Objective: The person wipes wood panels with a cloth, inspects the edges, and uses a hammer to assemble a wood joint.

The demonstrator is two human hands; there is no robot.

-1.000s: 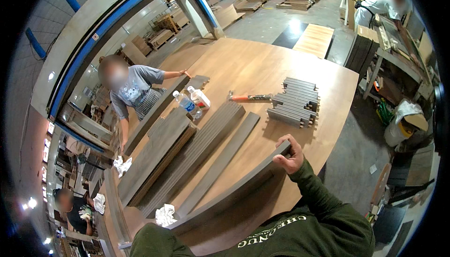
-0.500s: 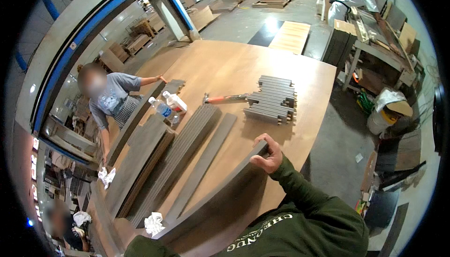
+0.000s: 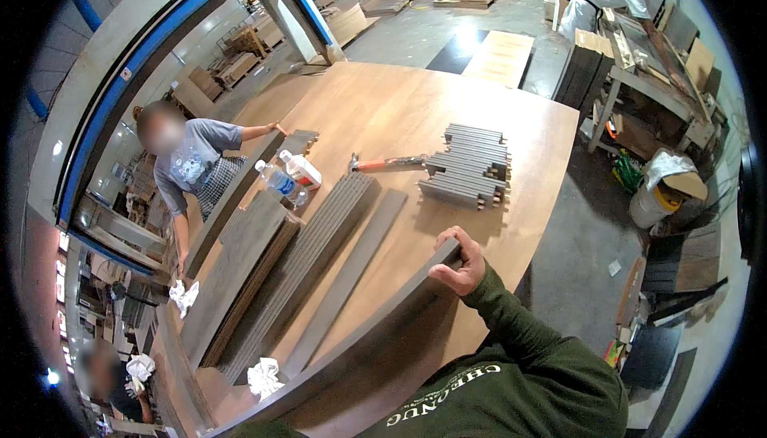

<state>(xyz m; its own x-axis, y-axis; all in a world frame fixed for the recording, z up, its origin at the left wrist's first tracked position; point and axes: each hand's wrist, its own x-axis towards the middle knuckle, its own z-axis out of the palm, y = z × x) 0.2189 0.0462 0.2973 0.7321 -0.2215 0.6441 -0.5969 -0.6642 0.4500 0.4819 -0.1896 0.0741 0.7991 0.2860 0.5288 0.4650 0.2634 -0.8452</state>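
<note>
My right hand is closed round the far end of a long grey-brown wooden board, fingers over its top edge and thumb on the near face. The board stands on edge, slanting down to the lower left across my front. Of my left arm only a bit of dark green sleeve shows at the lower edge; my left hand is out of sight. Just beyond the held board, a single flat grey strip lies on the wooden table. A crumpled white cloth rests by the strip's near end.
Stacked grey boards lie left of the strip, near a water bottle and a white bottle. A hammer touches a pile of short grey pieces. Across the table, a co-worker holds another board.
My left hand, blurred at the lower left before, has dropped out of the picture, with less sleeve showing. My right hand keeps its grip on the board. The view has shifted slightly.
</note>
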